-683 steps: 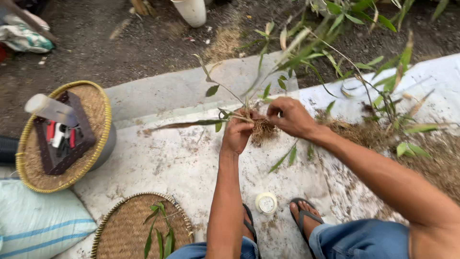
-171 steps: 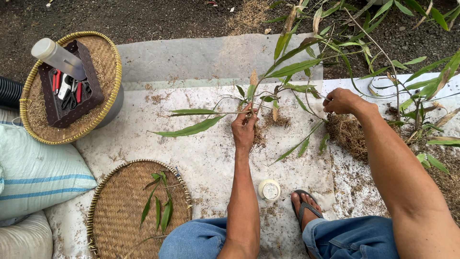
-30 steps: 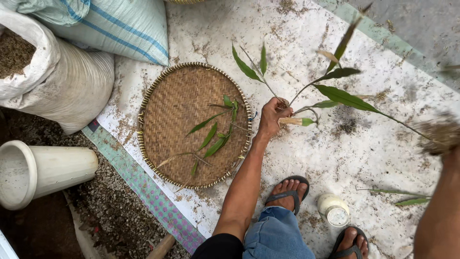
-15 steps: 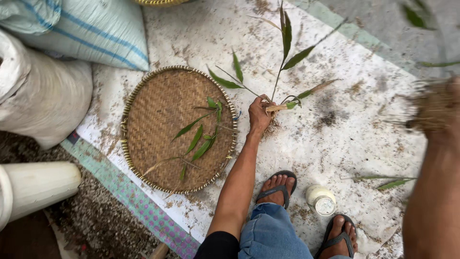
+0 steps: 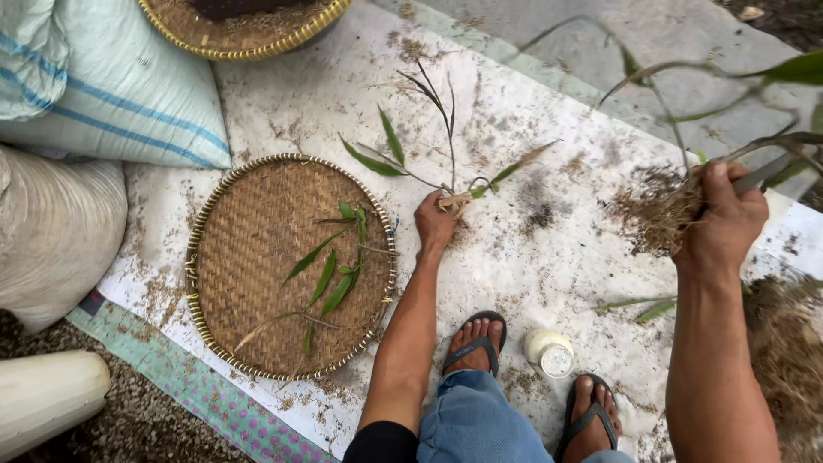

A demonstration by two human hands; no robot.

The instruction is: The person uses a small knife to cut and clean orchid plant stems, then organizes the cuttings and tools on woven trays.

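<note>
My left hand (image 5: pixel 434 221) grips the base of a small plant cutting (image 5: pixel 411 146) with thin stems and green leaves, just right of a round woven tray (image 5: pixel 249 223). The tray holds a few leafy cuttings (image 5: pixel 330 273). My right hand (image 5: pixel 725 214) is closed on a clump of plants with a tangled brown root ball (image 5: pixel 656 208) and long leafy stems (image 5: pixel 737 103) rising toward the upper right. Both hands are above a dirty white sheet (image 5: pixel 531 283).
Striped sacks (image 5: pixel 103 86) and a grey sack (image 5: pixel 51 231) lie at the left. A second woven basket (image 5: pixel 240 26) sits at the top. A white pot (image 5: pixel 47 390) lies at lower left. A small white jar (image 5: pixel 549 353) stands between my sandalled feet (image 5: pixel 476 339). Loose roots (image 5: pixel 784 343) are heaped at right.
The view has shifted so the tray sits lower. My right hand with the root clump has come into clear view at the right. My left hand still holds the cutting beside the tray.
</note>
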